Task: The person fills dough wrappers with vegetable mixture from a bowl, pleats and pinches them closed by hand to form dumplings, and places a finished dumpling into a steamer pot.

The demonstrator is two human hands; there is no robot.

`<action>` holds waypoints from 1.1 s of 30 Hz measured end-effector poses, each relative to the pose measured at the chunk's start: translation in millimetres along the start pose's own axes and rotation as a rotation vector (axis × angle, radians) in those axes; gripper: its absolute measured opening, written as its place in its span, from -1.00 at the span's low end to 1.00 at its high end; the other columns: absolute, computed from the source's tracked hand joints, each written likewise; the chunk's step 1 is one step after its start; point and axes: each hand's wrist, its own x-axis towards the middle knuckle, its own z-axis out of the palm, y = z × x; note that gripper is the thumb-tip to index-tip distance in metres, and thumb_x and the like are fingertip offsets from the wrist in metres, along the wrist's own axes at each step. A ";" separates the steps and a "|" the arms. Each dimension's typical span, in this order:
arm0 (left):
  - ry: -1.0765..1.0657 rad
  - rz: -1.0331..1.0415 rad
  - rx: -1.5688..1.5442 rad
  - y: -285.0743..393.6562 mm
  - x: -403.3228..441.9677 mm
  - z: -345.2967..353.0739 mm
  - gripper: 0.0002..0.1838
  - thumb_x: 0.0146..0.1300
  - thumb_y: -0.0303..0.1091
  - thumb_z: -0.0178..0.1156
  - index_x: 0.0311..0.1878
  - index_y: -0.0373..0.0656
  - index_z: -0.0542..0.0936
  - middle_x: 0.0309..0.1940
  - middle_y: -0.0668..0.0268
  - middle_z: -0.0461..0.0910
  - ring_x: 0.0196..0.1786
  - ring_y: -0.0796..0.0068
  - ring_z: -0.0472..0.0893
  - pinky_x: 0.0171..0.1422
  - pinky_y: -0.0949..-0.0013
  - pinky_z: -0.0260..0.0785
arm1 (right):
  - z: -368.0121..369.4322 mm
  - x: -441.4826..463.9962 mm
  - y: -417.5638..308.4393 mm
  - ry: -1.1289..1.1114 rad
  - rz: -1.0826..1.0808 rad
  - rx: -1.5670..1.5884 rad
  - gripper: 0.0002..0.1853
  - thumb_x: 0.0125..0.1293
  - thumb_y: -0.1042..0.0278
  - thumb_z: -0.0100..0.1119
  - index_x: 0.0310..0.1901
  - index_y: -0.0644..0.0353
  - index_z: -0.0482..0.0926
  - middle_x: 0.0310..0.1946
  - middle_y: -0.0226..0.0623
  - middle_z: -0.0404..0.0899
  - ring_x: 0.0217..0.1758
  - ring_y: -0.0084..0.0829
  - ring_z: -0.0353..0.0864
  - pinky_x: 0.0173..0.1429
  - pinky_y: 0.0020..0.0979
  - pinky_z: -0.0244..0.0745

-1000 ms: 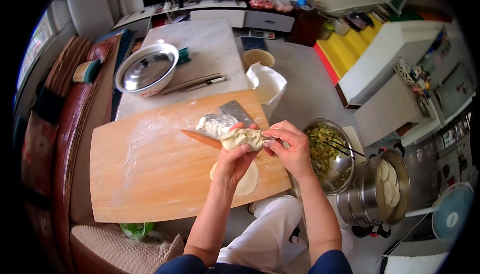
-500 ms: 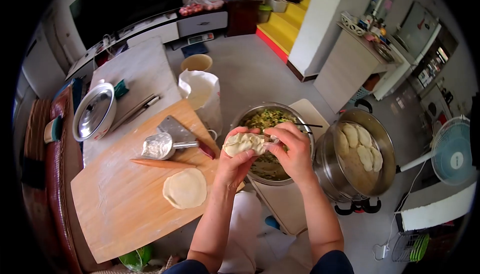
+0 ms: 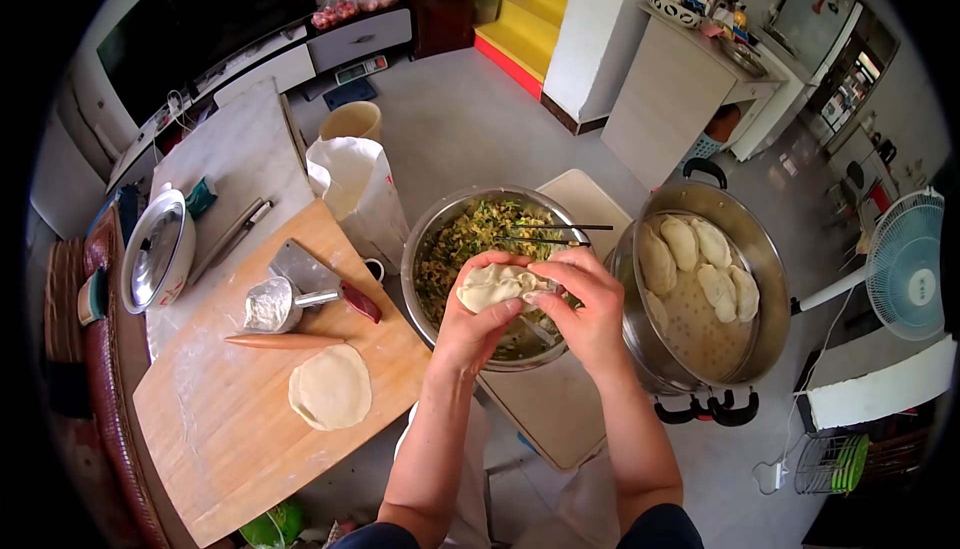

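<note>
A pleated dumpling (image 3: 494, 288) rests in my left hand (image 3: 466, 327), its fingers curled round it from the left and below. My right hand (image 3: 585, 299) pinches the dumpling's right end between thumb and fingers. Both hands are held above the near side of a steel bowl (image 3: 418, 321) of chopped green and yellow filling (image 3: 470, 234). Two dark chopsticks (image 3: 560, 228) lie across the bowl's right side. To the right, a steamer pot (image 3: 768, 341) holds several shaped dumplings (image 3: 679, 243) on its perforated tray.
On the wooden board (image 3: 210, 439) at left lie a round dough wrapper (image 3: 331, 387), a rolling pin (image 3: 283, 342), a cup of flour (image 3: 270, 306) and a cleaver (image 3: 303, 267). Behind the board stands a white sack (image 3: 352, 187). A fan (image 3: 904, 264) is at far right.
The view has turned right and down, so the board appears further left and more of the bowl and steamer shows. Both hands still hold the dumpling, with fingers slightly shifted at its right end.
</note>
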 end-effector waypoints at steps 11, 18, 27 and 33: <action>0.057 0.009 0.108 -10.3 6.8 1.5 -0.43 0.16 -0.64 0.35 0.23 -0.16 0.40 0.18 0.16 0.54 0.18 0.37 0.57 0.29 0.32 0.46 | 9.6 -6.8 21.0 0.088 -0.073 0.004 -0.76 0.03 0.67 0.41 -0.21 0.27 0.69 -0.27 -0.24 0.61 -0.22 -0.29 0.67 -0.18 -0.35 0.57; 0.054 0.004 0.127 -16.2 8.8 -1.3 -0.43 0.17 -0.64 0.36 0.23 -0.16 0.39 0.17 0.16 0.54 0.17 0.38 0.57 0.29 0.31 0.46 | 14.3 -11.5 32.5 0.129 -0.078 0.010 -0.77 0.05 0.70 0.39 -0.22 0.27 0.67 -0.29 -0.24 0.62 -0.22 -0.28 0.67 -0.16 -0.35 0.57; 0.023 0.008 0.125 -14.3 9.6 3.4 -0.43 0.16 -0.63 0.37 0.23 -0.17 0.40 0.18 0.18 0.53 0.19 0.38 0.56 0.31 0.31 0.44 | 2.6 -7.7 22.8 0.080 0.021 0.054 -0.67 0.02 0.68 0.42 -0.13 0.25 0.70 -0.29 -0.25 0.62 -0.22 -0.28 0.65 -0.17 -0.34 0.55; 0.013 0.009 0.194 -16.5 9.3 3.9 -0.44 0.18 -0.63 0.37 0.23 -0.19 0.40 0.17 0.20 0.53 0.19 0.39 0.55 0.31 0.31 0.43 | 8.8 -10.0 36.3 0.112 -0.151 -0.032 -0.70 -0.04 0.69 0.45 -0.20 0.27 0.71 -0.27 -0.29 0.59 -0.22 -0.31 0.59 -0.18 -0.35 0.52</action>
